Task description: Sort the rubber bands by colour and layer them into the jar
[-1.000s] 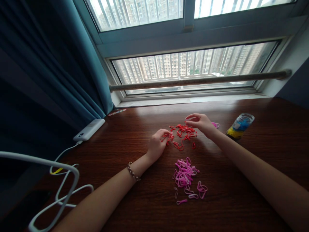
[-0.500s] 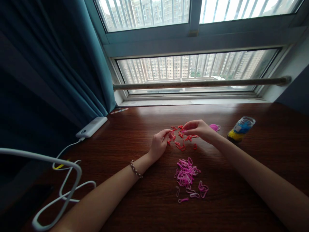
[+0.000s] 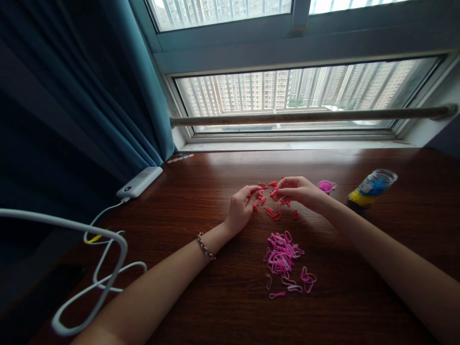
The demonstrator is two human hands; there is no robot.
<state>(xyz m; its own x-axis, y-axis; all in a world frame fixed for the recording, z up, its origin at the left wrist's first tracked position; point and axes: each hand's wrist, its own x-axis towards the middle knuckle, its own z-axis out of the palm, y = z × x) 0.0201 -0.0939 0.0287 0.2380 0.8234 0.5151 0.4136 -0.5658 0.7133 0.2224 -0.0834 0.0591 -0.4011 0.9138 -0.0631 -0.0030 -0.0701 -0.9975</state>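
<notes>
Red loops (image 3: pixel 273 213), small and plastic-looking: a loose scatter on the dark wood table (image 3: pixel 215 179), lying between and under your fingertips. One red piece sits a little apart, below your right hand (image 3: pixel 302 191).

Your left hand (image 3: pixel 241 207) is at the left edge of the scatter, thumb and forefinger drawn nearly together. A pinkish bit shows at the tips; too small to tell whether you have hold of it.

Your right hand comes in from the other side, palm down, fingers bent, thumb close to the forefinger. Again a speck of pink at the tips; cannot tell if it is gripped. The two sets of fingertips are near each other, apart.

Nearer you: a heaped pile of pink loops (image 3: pixel 282 254), with several strays along its lower side.

Right of your right hand: a small pink cup (image 3: pixel 326 186), then a clear jar (image 3: pixel 372 189), blue contents above yellow.

Your left wrist carries a braided bracelet (image 3: pixel 206 247). Far left: a white power bank (image 3: pixel 140 182) by the blue curtain (image 3: pixel 143 96), cable plugged in. Beyond the table, a window (image 3: pixel 251 91) with a rail (image 3: pixel 305 116) across it.
</notes>
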